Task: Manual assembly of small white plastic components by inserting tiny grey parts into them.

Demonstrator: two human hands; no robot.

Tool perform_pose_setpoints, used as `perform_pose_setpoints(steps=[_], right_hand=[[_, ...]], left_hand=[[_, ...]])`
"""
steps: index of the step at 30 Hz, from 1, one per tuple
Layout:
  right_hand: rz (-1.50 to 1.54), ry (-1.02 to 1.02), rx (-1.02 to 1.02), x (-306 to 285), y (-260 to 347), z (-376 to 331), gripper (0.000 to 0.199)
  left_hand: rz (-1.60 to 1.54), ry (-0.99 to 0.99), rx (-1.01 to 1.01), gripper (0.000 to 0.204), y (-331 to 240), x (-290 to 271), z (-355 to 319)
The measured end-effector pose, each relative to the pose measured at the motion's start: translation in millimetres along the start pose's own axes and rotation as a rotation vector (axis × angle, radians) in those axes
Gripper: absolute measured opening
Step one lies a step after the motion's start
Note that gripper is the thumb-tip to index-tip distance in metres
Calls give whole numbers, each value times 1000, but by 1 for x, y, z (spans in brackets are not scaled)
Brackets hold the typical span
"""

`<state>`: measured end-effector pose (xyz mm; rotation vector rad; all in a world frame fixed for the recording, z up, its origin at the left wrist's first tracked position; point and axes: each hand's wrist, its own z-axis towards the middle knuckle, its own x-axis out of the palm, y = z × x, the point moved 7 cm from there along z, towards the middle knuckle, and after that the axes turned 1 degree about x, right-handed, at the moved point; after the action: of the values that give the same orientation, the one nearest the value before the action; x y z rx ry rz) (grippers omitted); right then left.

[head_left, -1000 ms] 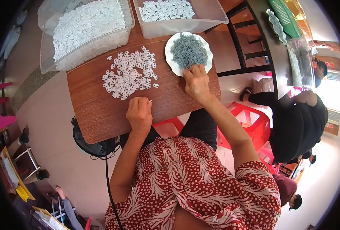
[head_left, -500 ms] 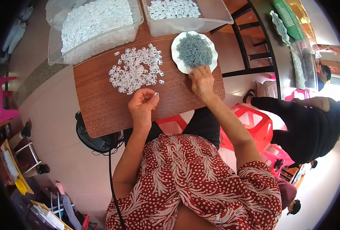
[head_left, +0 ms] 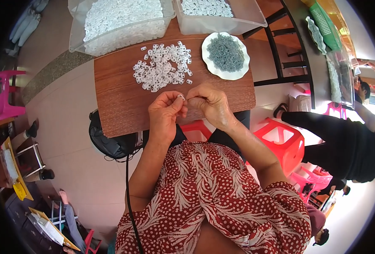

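My left hand [head_left: 165, 112] pinches a small white plastic piece [head_left: 181, 97] between thumb and fingertips, above the near part of the wooden table [head_left: 119, 106]. Close against it, my right hand [head_left: 210, 103] is closed in a pinch at that piece; whatever its fingertips hold is too small to make out. Beyond my hands lies a loose pile of white plastic pieces [head_left: 162, 67], each with holes. To its right, a white scalloped plate [head_left: 244, 70] carries a heap of small grey-blue parts [head_left: 225, 53].
Two clear plastic bins, one large [head_left: 124, 42] and one smaller [head_left: 219, 25], hold more white pieces at the far edge. A red stool [head_left: 280, 142] stands right of my legs. A black bag [head_left: 111, 135] hangs left. A person in black [head_left: 340, 144] is at the right.
My right hand has left the plate's near rim and come in to meet my left hand. My left hand still pinches the white piece. The whole view has shifted slightly.
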<state>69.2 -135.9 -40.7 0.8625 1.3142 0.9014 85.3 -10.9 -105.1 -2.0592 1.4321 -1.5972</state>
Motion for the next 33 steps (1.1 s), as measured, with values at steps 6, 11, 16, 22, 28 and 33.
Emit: perform_pose_setpoints(steps=[6,11,16,22,28,33], right_hand=[[271,-95,158,2,-1,-7,13],[468,-127,308,7,1,-12,17],[377,-173,270,7,5,-14,16],[387,-185,245,7,11,-16,15],[353,-183,231,8,10,-16,15],[284,-185,186,9,10,-17,14]], left_hand=[[8,0,33,10,-8,2,-12],[55,-11,78,5,-12,7,-21],[119,-47,143,5,-17,7,-29],[100,-61,164,4,-18,7,-32],[132,-79,171,4,-19,10,-34],[180,-104,219,5,-17,10,-35]])
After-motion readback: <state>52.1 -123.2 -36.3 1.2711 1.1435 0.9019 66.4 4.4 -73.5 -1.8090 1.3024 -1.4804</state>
